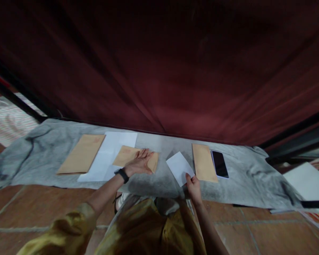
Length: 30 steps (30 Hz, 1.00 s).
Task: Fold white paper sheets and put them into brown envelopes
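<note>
My left hand (140, 162), with a dark watch on the wrist, lies flat with fingers spread on a brown envelope (122, 156). That envelope rests sideways, partly over white paper sheets (106, 156). Between thumb and fingers, my right hand (193, 187) pinches the lower right corner of a folded white paper (179, 168), which is tilted and held over the grey cloth. Just right of this paper is another brown envelope (204, 163), its lower left edge close to my right hand. On the far left, a stack of brown envelopes (82, 154) overlaps the white sheets.
A grey cloth (244, 184) covers the long, narrow work surface. Beside the right envelope lies a phone (220, 164) with a dark screen. A dark red curtain (175, 88) hangs behind the far edge. White sheets (308, 180) sit at the far right, above the tiled floor (55, 205).
</note>
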Tool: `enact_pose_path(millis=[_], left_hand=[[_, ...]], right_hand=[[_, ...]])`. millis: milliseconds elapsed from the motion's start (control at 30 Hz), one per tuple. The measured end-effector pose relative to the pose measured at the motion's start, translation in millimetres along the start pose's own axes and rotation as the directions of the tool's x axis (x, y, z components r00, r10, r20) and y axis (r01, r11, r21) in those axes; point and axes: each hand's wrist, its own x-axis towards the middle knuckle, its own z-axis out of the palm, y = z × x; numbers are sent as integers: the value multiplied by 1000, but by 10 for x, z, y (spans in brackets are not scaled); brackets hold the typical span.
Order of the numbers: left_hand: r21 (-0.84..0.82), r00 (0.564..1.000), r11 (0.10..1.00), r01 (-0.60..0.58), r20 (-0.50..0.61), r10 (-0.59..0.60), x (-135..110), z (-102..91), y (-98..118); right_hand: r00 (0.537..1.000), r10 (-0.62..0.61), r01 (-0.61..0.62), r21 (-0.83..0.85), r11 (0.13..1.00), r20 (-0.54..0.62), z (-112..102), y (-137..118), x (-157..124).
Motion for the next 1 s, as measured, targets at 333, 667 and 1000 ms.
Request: enact_pose_path(millis=[333,667,1000], left_hand=[[102,998,993,-60,5,60,54,-78,39],[106,982,978,-180,-36,185,-93,102,164],[63,984,984,-169,-39,172,-126,39,178]], right_hand=[[997,20,-17,-41,999,79,24,115,64],[999,38,-38,78,996,1,29,66,36],[996,48,-52,56,997,75,310,-208,52]])
